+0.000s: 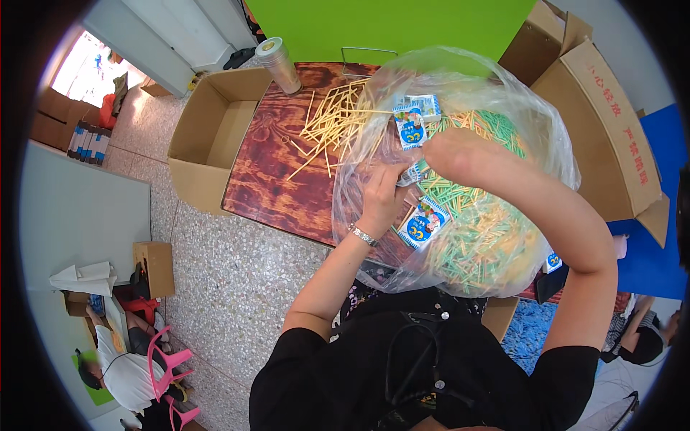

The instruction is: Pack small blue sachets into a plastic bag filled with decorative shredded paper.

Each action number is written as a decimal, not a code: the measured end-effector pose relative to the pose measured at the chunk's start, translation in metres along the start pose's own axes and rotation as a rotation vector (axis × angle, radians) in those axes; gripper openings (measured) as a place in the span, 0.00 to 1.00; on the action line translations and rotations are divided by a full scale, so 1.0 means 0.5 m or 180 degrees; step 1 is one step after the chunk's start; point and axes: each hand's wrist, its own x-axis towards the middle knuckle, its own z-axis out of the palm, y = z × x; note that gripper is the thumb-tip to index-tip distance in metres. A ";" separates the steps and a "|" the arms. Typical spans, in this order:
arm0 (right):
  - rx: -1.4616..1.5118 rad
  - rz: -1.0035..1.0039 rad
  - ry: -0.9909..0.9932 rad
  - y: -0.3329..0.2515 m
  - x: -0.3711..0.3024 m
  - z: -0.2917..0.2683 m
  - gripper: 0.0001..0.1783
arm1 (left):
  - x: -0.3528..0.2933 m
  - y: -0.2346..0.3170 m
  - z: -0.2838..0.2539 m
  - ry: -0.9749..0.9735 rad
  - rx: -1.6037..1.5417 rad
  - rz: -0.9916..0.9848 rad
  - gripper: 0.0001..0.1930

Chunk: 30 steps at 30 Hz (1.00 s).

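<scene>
My left hand (382, 192) is closed on a small blue-and-white packet (410, 174), at the near side of a large clear plastic bag (552, 136). Close beside it, my right hand (454, 155) is curled over the bag's contents; its fingertips and anything in them are hidden. Thin green, yellow and orange sticks (483, 248) fill the bag's right part. Another blue-and-white packet (424, 224) lies just below my hands, and another packet (410, 126) is above them, overlapping a further one. Long yellow sticks (338, 123) lie loose on the table, left of the bag.
The dark red wood-grain table (267, 172) carries a lidded cup (279, 65) at its far left corner. An open cardboard box (208, 136) stands left, another cardboard box (596, 122) right. A seated person (126, 366) and pink chair (169, 363) are lower left; someone else is lower right.
</scene>
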 end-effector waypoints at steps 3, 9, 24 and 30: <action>-0.0066 -0.0534 0.0493 -0.007 -0.015 -0.005 0.13 | 0.002 0.010 0.001 -0.0065 -0.0112 -0.0114 0.17; 0.1029 -0.1224 0.1562 0.061 -0.033 0.019 0.27 | 0.007 -0.002 0.002 -0.0398 -0.0473 -0.0692 0.21; 0.1943 -0.0763 0.2469 0.092 0.040 0.158 0.08 | 0.011 -0.126 0.016 -0.1263 -0.1231 -0.1208 0.19; 0.1685 -0.0224 0.3034 0.137 0.212 0.229 0.10 | 0.043 -0.143 0.056 -0.0961 -0.0181 -0.1722 0.18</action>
